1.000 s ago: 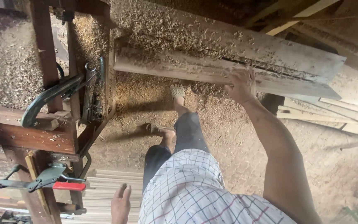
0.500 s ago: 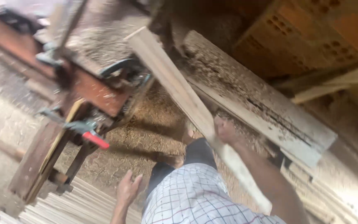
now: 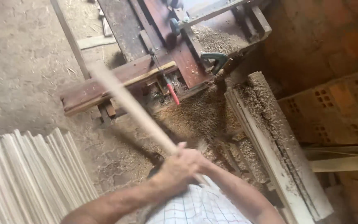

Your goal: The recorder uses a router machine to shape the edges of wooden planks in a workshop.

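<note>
Over a sawdust-strewn floor (image 3: 30, 74), two hands (image 3: 183, 166) together grip one pale wooden slat (image 3: 129, 105).

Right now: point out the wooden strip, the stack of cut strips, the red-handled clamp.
wooden strip (image 3: 133, 108), head view, mid-length of the strip
stack of cut strips (image 3: 30, 174), head view, middle of the stack
red-handled clamp (image 3: 173, 94), head view, red handle

Your bare forearms and hands (image 3: 183, 166), your white shirt (image 3: 199, 207) with thin, perhaps blue, checks.
</note>
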